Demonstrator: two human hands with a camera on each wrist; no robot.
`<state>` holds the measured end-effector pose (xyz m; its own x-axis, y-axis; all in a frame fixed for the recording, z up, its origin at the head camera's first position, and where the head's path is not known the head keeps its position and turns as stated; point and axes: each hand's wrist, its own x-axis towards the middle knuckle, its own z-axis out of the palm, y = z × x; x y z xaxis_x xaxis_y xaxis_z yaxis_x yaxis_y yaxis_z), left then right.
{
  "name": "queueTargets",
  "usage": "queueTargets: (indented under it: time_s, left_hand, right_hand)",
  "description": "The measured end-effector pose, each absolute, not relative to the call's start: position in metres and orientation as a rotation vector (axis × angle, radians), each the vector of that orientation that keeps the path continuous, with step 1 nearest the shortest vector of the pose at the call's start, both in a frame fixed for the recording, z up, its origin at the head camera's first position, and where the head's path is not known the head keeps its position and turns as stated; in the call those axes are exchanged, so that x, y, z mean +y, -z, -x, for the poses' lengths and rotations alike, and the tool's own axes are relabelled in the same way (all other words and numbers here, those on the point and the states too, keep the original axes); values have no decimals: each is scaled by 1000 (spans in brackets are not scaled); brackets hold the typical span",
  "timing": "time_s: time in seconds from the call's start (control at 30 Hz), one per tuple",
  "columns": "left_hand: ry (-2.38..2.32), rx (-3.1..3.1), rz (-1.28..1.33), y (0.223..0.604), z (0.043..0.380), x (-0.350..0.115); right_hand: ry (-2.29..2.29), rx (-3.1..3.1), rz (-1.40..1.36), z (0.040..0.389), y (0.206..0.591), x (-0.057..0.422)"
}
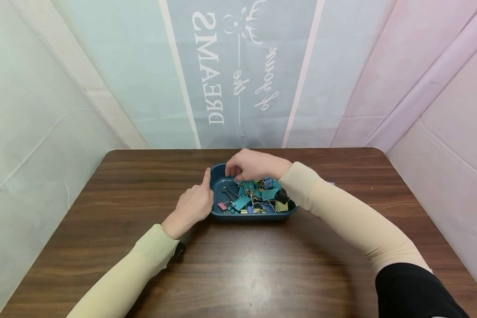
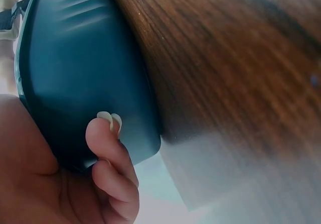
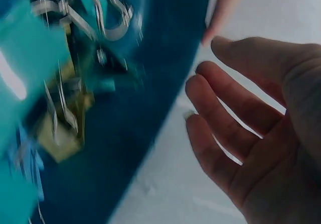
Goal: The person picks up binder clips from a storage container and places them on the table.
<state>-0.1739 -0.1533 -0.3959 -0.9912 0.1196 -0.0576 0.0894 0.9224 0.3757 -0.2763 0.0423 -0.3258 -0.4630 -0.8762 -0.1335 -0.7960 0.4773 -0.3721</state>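
A dark teal oblong tray (image 1: 254, 217) sits near the table's far edge, with many binder clips (image 1: 244, 202) heaped mostly in its middle and right. My left hand (image 1: 192, 202) holds the tray's left end, one finger stretched along the rim. In the left wrist view, curled fingers (image 2: 113, 156) lie against the tray's outer wall (image 2: 85, 78). Over the tray's far side hangs my right hand (image 1: 258, 164). The right wrist view shows its fingers (image 3: 220, 108) loosely bent with nothing between them, beside teal and yellow clips (image 3: 57, 138).
A brown wood-grain table (image 1: 238, 265) lies beneath the tray. Behind it hangs a printed cloth (image 1: 238, 79), with pale cloth walls on both sides. A small bluish item (image 1: 331, 183) shows partly behind the right sleeve (image 1: 350, 216).
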Motion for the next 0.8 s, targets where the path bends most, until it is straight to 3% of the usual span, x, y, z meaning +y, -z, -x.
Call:
queueTargets:
  time_s: [0.33, 0.8]
  left_hand:
    - [-546, 3022, -191, 394, 174, -154]
    - [-569, 2990, -197, 395, 175, -153]
  right_hand:
    - [237, 2283, 1499, 260, 354, 11]
    - [240, 2102, 1464, 255, 366, 0]
